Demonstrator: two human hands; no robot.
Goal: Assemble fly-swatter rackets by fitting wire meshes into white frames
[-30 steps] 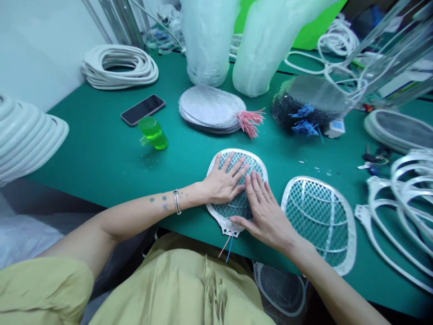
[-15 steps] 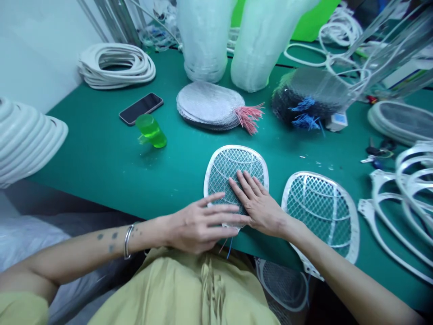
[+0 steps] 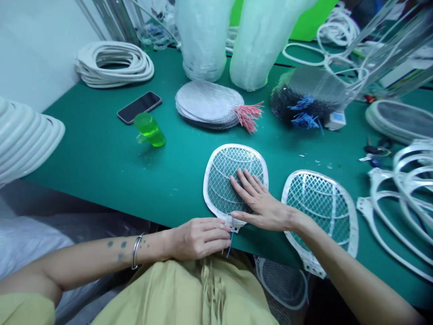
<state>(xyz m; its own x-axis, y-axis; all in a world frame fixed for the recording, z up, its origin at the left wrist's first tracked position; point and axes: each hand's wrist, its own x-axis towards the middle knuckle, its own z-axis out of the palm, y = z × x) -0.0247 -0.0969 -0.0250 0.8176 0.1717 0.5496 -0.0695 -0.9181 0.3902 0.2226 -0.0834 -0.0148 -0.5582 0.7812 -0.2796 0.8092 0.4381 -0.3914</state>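
Note:
A white electric mosquito racket head (image 3: pixel 216 158) with a mesh and curved ribs lies on the green table, its neck at the front edge. My right hand (image 3: pixel 259 201) lies flat on its mesh, fingers spread. At the neck, my left hand (image 3: pixel 201 237) has its fingers together and closed on the left side of the neck; its thumb is hidden. A thin blue wire (image 3: pixel 230 243) hangs from the neck beside those fingertips. Under my right forearm, a second racket head (image 3: pixel 352 225) rests on the table to the right.
Stacked mesh discs with pink wires (image 3: pixel 209 101) and darker ones with blue wires (image 3: pixel 311 85) lie farther back. A green bottle (image 3: pixel 150 129) and a phone (image 3: pixel 139 107) are on the left. White frames (image 3: pixel 375 212) crowd the right edge; more frames (image 3: pixel 27 140) are stacked at the left.
My left hand has moved down off the mesh to the neck, and its spread fingers have closed. My right hand stays on the mesh, with its thumb now showing near the neck.

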